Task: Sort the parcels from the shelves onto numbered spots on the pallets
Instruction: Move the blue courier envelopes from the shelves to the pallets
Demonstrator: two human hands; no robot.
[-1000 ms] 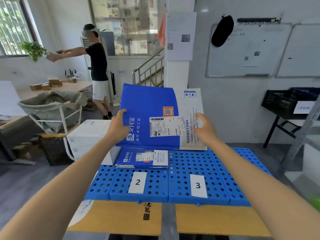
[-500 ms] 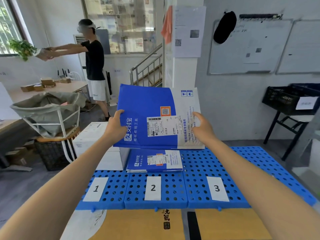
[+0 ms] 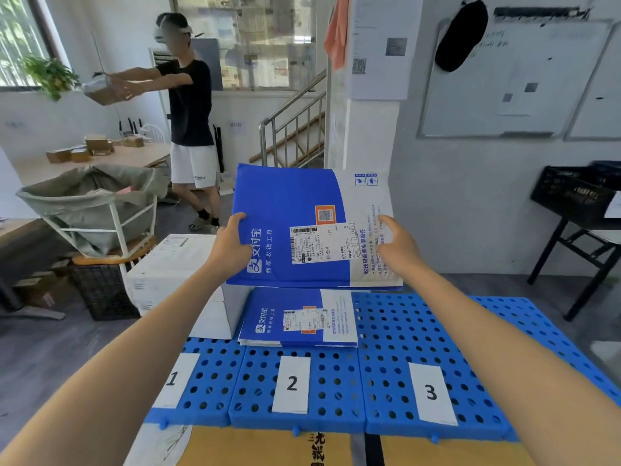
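- A person's left hand (image 3: pixel 235 245) and right hand (image 3: pixel 395 243) hold a flat blue-and-white parcel (image 3: pixel 302 227) in the air above the far part of a blue perforated pallet (image 3: pixel 420 331).
- The parcel's long axis runs left to right, with the blue end at the left and the white end at the right. Its labelled face tilts up toward the wearer, and the print reads bottom to top.
- Each hand pinches a side edge with the thumb on the front face. The other fingers are hidden behind the parcel.
- A second parcel (image 3: pixel 299 319) of the same kind lies flat on the pallet behind label 2 (image 3: pixel 291 383), pointing the same way. That makes two such parcels.
- One white carton (image 3: pixel 174 267) stands behind label 1 (image 3: pixel 174 380), just beside the lying parcel.
- Label 3 (image 3: pixel 431 393) completes three numbered labels along the near edge.
- A grey sack (image 3: pixel 90 203) hangs open on a white frame at left, with something pink partly visible inside.
- A black crate (image 3: pixel 574 193) sits on a stand at right. Its contents cannot be made out.
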